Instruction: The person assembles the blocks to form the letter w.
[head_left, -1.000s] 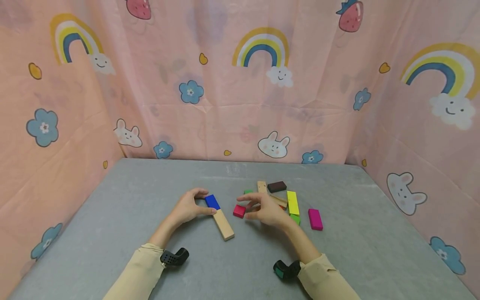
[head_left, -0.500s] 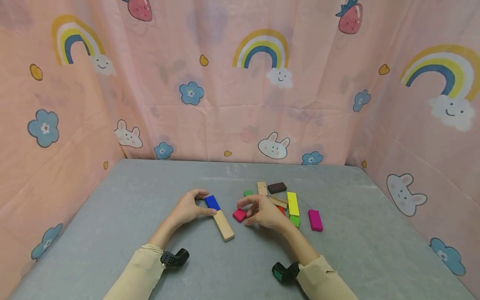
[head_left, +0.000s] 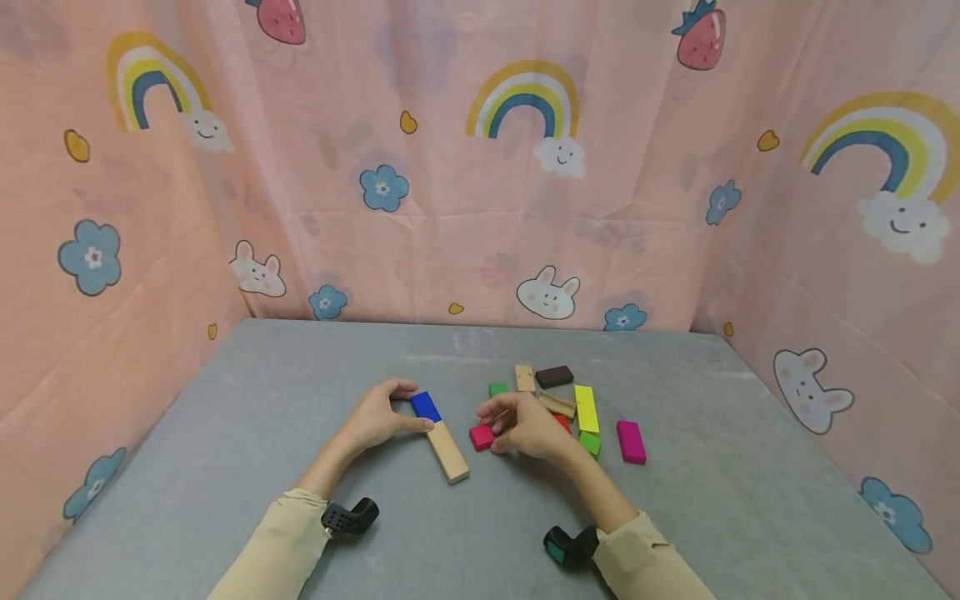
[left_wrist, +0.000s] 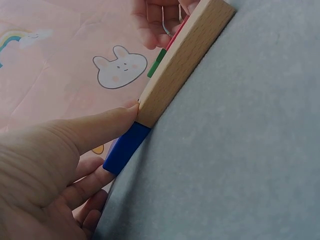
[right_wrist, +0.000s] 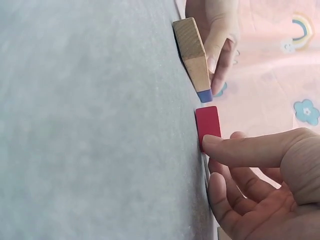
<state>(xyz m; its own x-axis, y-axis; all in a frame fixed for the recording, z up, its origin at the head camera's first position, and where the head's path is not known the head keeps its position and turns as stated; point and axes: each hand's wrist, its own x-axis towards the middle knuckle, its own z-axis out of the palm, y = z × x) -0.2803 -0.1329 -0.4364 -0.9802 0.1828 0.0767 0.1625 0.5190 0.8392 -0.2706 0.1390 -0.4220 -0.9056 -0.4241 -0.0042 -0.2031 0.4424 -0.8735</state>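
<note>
My left hand [head_left: 380,417] holds a blue block [head_left: 426,407], its thumb at the seam where a plain wooden block [head_left: 448,452] meets the blue one end to end. In the left wrist view its fingertips touch the far end of the blue block [left_wrist: 125,150]. To the right, my right hand [head_left: 531,427] pinches a small red block [head_left: 481,437] lying on the table. The right wrist view has the thumb on the face of the red block [right_wrist: 208,122]; its far side, where the other fingers are, is partly hidden.
Behind and right of my right hand lie a green block [head_left: 498,389], wooden blocks [head_left: 524,378], a dark brown block [head_left: 554,377], a yellow block [head_left: 587,408] and a bright green block [head_left: 589,443]. A magenta block [head_left: 631,442] lies apart, farther right on the grey table [head_left: 720,500].
The red block has turned slightly and shifted a little toward the person, with my right hand's fingers closing in on it. My left hand and its two blocks have stayed in place.
</note>
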